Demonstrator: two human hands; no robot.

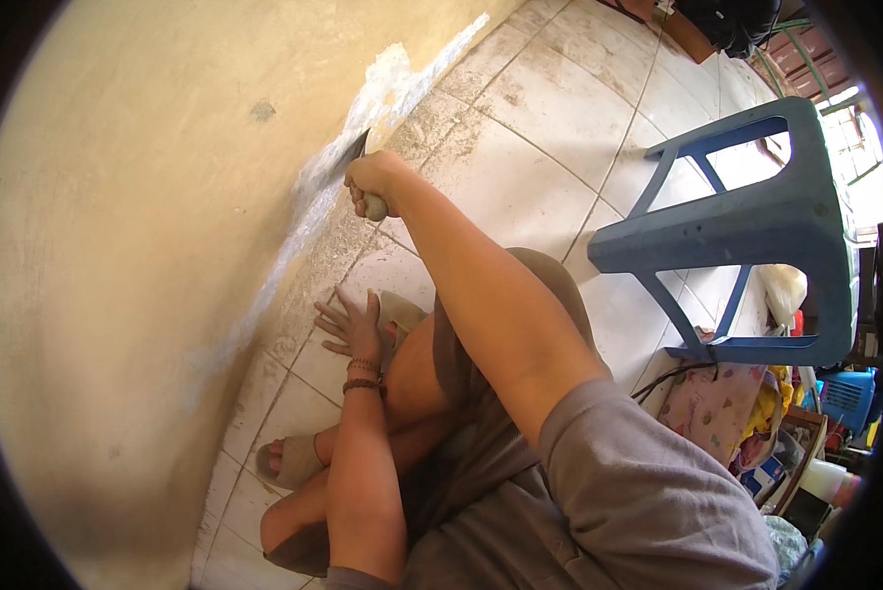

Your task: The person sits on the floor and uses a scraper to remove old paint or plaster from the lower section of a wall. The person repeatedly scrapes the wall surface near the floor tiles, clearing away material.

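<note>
My right hand [373,181] grips the rounded handle of a scraper or putty knife [361,145], its thin metal blade against the lower part of a yellowish painted wall [139,221]. Around the blade runs a rough whitish strip [312,181], where the paint looks scraped or patched, just above the floor. Below and nearer my body, my left hand [353,324] is spread with nothing in it, close to the tiled floor; whether it presses on the tiles I cannot tell. Two bracelets circle that wrist.
Dust and crumbs lie on the white floor tiles [552,110] along the wall. A blue plastic stool [736,221] is at the right. Behind it are a blue plastic basket [847,398], a white bag [784,291] and assorted household items. A dark bag [733,22] appears at the top right.
</note>
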